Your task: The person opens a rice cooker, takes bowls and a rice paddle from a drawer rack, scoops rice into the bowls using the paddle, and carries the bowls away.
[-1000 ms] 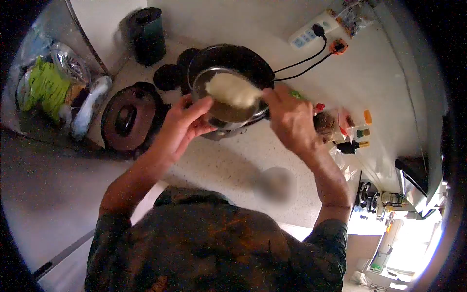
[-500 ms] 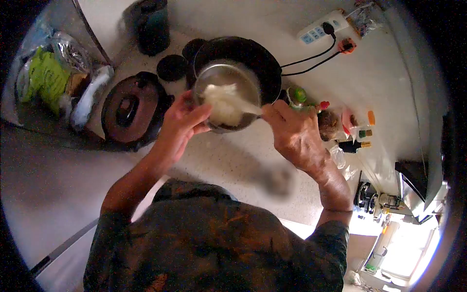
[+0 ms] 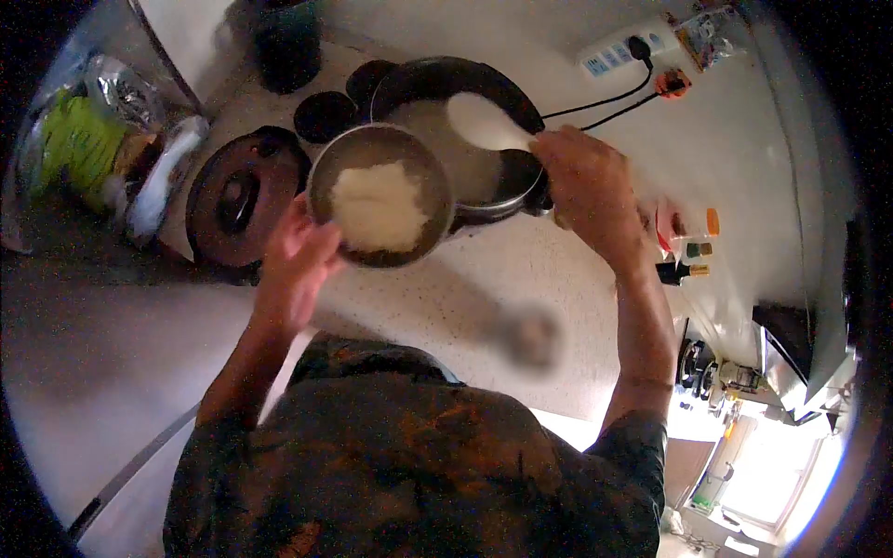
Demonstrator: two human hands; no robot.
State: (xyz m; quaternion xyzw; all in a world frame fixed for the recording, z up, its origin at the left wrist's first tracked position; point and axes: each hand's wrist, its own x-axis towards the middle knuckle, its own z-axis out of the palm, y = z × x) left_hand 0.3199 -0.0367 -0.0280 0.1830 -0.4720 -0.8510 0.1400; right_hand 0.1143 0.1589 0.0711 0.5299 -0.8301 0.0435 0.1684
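Note:
My left hand (image 3: 299, 251) grips the rim of a round metal bowl (image 3: 437, 186) from its left side. A pale, cream-coloured mass (image 3: 379, 206) lies in the bowl; it could be rice, but the grain is too blurred to tell. In my right hand (image 3: 591, 177) is the handle of a white paddle-like spoon (image 3: 484, 123), its broad head above the dark round pot (image 3: 419, 82). The pot stands just behind the bowl, and its inside is partly hidden by the bowl and spoon.
To the left rests a dark lid with a handle (image 3: 237, 200), beside plastic bags (image 3: 84, 153). A dark canister (image 3: 286, 51) stands behind. A power strip (image 3: 633, 51) with cords lies at upper right, and small bottles (image 3: 684, 272) line the wall.
The spoon has come out of the bowl and moved up over the pot. My left hand has drawn the bowl left and slightly down, away from the pot's middle.

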